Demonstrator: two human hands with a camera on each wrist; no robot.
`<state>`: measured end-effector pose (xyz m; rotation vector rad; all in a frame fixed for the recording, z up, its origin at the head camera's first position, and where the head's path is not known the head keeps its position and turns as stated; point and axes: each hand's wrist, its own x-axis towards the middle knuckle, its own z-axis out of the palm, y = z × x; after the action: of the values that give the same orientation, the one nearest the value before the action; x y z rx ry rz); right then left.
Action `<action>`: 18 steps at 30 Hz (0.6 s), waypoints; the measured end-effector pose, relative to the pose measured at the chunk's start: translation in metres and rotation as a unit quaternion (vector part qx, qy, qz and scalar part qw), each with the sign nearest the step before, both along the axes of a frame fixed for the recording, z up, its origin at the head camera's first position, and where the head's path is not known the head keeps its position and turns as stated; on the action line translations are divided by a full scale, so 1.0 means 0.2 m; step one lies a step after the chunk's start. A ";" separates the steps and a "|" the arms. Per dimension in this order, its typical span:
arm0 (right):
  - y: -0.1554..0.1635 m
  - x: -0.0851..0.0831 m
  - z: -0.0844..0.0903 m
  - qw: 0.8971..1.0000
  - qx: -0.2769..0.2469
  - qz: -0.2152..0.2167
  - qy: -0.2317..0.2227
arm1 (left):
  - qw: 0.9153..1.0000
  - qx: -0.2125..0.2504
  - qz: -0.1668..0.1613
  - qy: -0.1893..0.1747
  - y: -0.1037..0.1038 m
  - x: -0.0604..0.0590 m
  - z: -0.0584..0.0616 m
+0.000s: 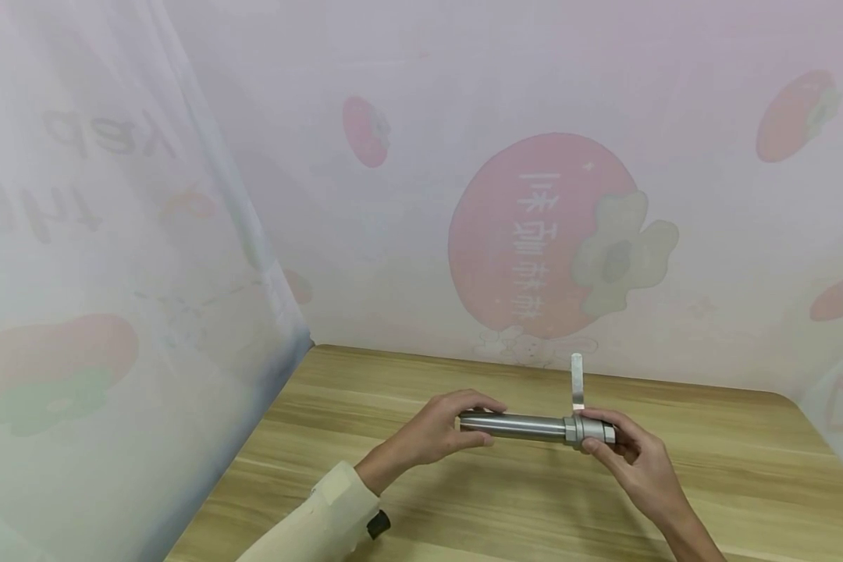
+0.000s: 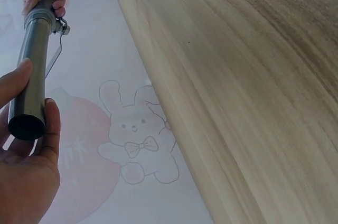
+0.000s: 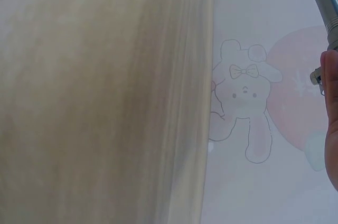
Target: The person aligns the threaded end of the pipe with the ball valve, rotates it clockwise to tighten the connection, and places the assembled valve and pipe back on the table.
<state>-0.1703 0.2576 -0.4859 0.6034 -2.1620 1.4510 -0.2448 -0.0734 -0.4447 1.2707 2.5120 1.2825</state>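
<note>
Both hands hold a metal tube (image 1: 516, 426) level above the wooden table (image 1: 464, 507), near its far edge and in front of the printed backdrop. The left hand (image 1: 439, 431) grips the plain end, its fingers curled over the top and its thumb underneath; in the left wrist view, that hand (image 2: 24, 166) wraps the dark open end of the tube (image 2: 33, 71), with the thumb along one side. The right hand (image 1: 621, 453) pinches the thicker collar at the other end between curled fingers and thumb. A thin flat lever (image 1: 577, 381) stands upright from that collar, just above the right fingers. In the right wrist view, only a strip of the tube (image 3: 326, 2) and the edge of the right hand (image 3: 331, 113) show at the frame's side. A pale sleeve (image 1: 323, 515) covers the left forearm. The backdrop (image 1: 555, 234) shows a large red fruit and an outlined rabbit (image 2: 140, 134).
</note>
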 end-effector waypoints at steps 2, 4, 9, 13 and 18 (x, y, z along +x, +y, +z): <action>0.00 0.00 0.00 1.000 0.001 -0.001 0.000 | 1.000 -0.003 0.006 0.001 0.00 0.00 0.00; 0.00 0.00 0.00 1.000 0.001 -0.002 -0.001 | 1.000 -0.008 0.013 -0.001 0.00 0.00 0.00; 0.00 0.00 0.00 1.000 0.001 -0.004 0.001 | 0.999 -0.021 0.024 -0.012 0.00 0.01 0.00; 0.00 0.00 0.00 1.000 0.003 -0.004 0.003 | 0.999 -0.027 0.029 -0.019 0.00 0.01 0.01; 0.00 0.00 0.00 1.000 0.006 -0.005 0.001 | 0.999 -0.029 0.030 -0.021 0.00 0.01 0.01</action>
<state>-0.1706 0.2584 -0.4867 0.5977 -2.1708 1.4313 -0.2422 -0.0727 -0.4423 1.1536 2.5565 1.2245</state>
